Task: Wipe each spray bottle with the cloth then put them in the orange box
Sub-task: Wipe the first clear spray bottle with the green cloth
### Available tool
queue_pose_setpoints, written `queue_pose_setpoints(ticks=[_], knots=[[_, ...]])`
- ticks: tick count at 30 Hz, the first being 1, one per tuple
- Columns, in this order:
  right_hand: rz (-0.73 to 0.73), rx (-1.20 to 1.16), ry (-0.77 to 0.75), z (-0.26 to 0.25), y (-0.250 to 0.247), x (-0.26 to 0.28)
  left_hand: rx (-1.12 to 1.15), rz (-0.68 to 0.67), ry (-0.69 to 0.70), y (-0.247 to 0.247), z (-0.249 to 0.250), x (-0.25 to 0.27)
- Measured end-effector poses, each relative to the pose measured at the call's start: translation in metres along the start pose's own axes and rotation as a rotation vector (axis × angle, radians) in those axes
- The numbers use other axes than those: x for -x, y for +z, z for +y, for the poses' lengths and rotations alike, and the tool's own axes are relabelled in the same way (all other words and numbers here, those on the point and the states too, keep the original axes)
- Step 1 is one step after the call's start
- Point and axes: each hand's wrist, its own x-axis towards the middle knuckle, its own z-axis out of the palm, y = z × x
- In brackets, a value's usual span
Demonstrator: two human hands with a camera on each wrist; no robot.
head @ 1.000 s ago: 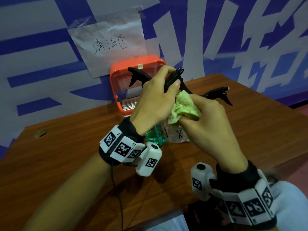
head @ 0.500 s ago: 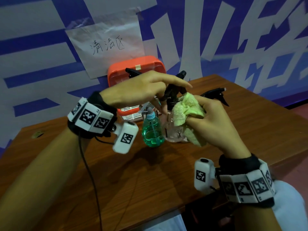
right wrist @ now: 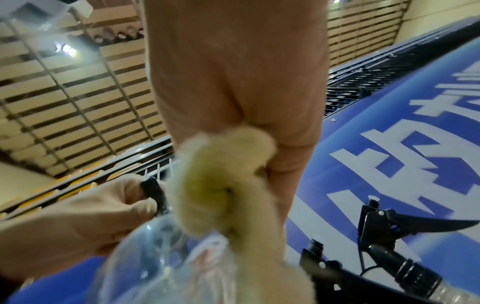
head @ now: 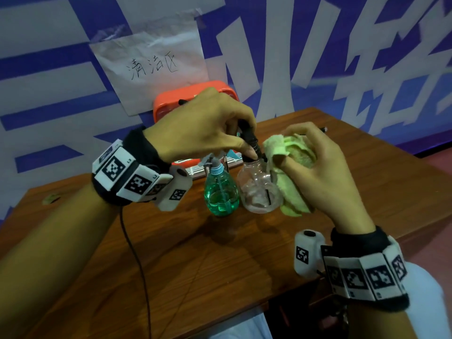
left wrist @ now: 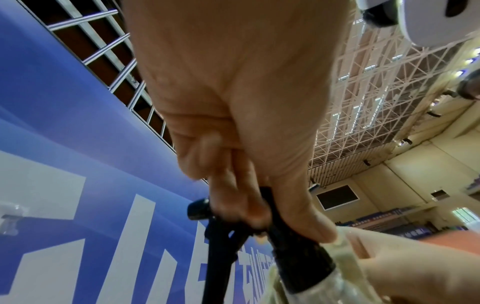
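Note:
A clear spray bottle (head: 256,192) with a black spray head (head: 248,135) stands on the wooden table (head: 220,265). My left hand (head: 244,140) grips that head from above; the left wrist view shows the fingers curled round the black spray head (left wrist: 221,246). My right hand (head: 296,155) holds a bunched yellow-green cloth (head: 291,182) against the bottle's right side. The right wrist view shows the cloth (right wrist: 221,185) pressed on the clear bottle (right wrist: 161,263). A green-liquid spray bottle (head: 221,194) stands just left of it. The orange box (head: 171,104) sits behind, against the wall.
Another black-headed spray bottle (right wrist: 389,232) stands behind my right hand; only its nozzle tip (head: 324,129) shows in the head view. A paper sign (head: 151,67) hangs above the box. A cable (head: 137,265) trails from my left wrist across the table.
My left hand let go of the spray head, swung left with fingers spread, then came back and gripped the head from above. The cloth slid down the bottle's right side.

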Motion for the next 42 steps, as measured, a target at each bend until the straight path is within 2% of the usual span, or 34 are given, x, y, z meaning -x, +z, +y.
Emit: queue_pose_setpoints(ticks=[4, 7, 9, 13, 18, 20, 23, 28, 32, 35, 37, 39, 42], knots=[[-0.098, -0.081, 0.001, -0.004, -0.005, -0.001, -0.224, 0.144, 0.046, 0.003, 0.007, 0.001], [-0.153, -0.106, -0.017, -0.004, -0.008, 0.001, -0.259, 0.129, 0.067, 0.004, 0.009, 0.000], [-0.100, -0.157, -0.023, -0.003, -0.006, 0.004, -0.261, 0.091, 0.088, 0.005, 0.005, -0.003], [0.023, -0.192, -0.090, -0.004, -0.003, 0.007, -0.184, 0.117, 0.047, 0.013, -0.005, -0.007], [-0.075, -0.157, 0.009, 0.003, 0.006, 0.004, -0.061, 0.252, -0.045, 0.030, -0.011, -0.011], [-0.063, -0.088, 0.006, 0.005, 0.014, 0.003, -0.026, 0.291, -0.096, 0.036, -0.013, -0.013], [0.004, 0.014, -0.057, 0.006, 0.020, 0.003, 0.013, 0.339, -0.170, 0.041, -0.014, -0.013], [0.020, 0.088, -0.121, 0.005, 0.025, 0.005, -0.019, 0.404, -0.238, 0.048, -0.014, -0.011], [-0.033, 0.199, -0.229, 0.001, 0.032, 0.008, -0.030, 0.497, -0.284, 0.047, -0.015, -0.013], [-0.027, 0.365, -0.354, 0.000, 0.035, 0.010, 0.030, 0.539, -0.338, 0.043, -0.017, -0.013], [-0.003, 0.367, -0.400, 0.002, 0.034, 0.011, 0.093, 0.560, -0.369, 0.039, -0.019, -0.012], [0.043, 0.300, -0.364, 0.006, 0.034, 0.011, 0.162, 0.586, -0.381, 0.037, -0.021, -0.011], [0.148, 0.142, -0.232, 0.012, 0.034, 0.008, 0.226, 0.634, -0.365, 0.035, -0.021, -0.011]])
